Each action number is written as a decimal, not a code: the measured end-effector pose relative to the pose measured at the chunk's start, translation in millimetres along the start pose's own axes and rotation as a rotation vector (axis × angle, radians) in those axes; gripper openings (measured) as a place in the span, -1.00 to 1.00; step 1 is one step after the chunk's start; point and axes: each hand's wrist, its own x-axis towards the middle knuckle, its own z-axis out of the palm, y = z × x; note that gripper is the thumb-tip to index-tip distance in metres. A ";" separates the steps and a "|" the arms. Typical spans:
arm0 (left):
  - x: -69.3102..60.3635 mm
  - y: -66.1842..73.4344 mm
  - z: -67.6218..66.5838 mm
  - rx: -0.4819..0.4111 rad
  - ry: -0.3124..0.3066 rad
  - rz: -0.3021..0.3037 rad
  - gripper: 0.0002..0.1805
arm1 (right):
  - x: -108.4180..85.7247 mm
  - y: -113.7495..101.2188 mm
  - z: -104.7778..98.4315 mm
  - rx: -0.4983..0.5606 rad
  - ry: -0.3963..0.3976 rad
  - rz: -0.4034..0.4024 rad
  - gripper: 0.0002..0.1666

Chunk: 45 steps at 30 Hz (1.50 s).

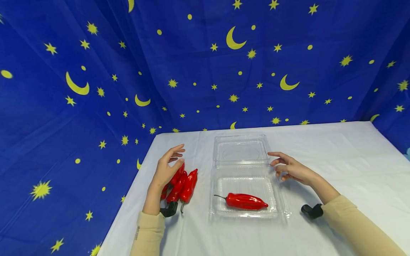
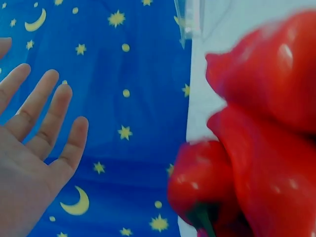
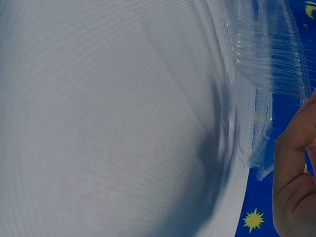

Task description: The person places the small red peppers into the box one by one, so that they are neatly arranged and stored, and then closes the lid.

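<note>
A clear plastic clamshell box (image 1: 216,192) lies opened flat on the table, its lid (image 1: 241,138) folded away to the back. In its near half rests one red pepper (image 1: 246,201), stem pointing left. Several more red peppers (image 1: 189,186) form a pile left of the box; they loom large in the left wrist view (image 2: 276,168). My left hand (image 1: 164,170) is over the pile's far left side, fingers loosely spread and holding nothing. Beside the lid's right edge hovers my right hand (image 1: 294,170), fingers relaxed and empty; the right wrist view shows only part of that hand (image 3: 295,182).
A white cloth (image 1: 346,156) covers the table. Behind it and to the left hangs a blue curtain (image 1: 198,64) with yellow moons and stars. Each wrist carries a black camera mount, the right one (image 1: 311,211) close above the cloth.
</note>
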 end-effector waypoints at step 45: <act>-43.0 -76.0 5.0 0.508 -0.197 -0.299 -0.39 | -1.1 -0.8 -0.4 0.000 -0.022 -0.030 -0.21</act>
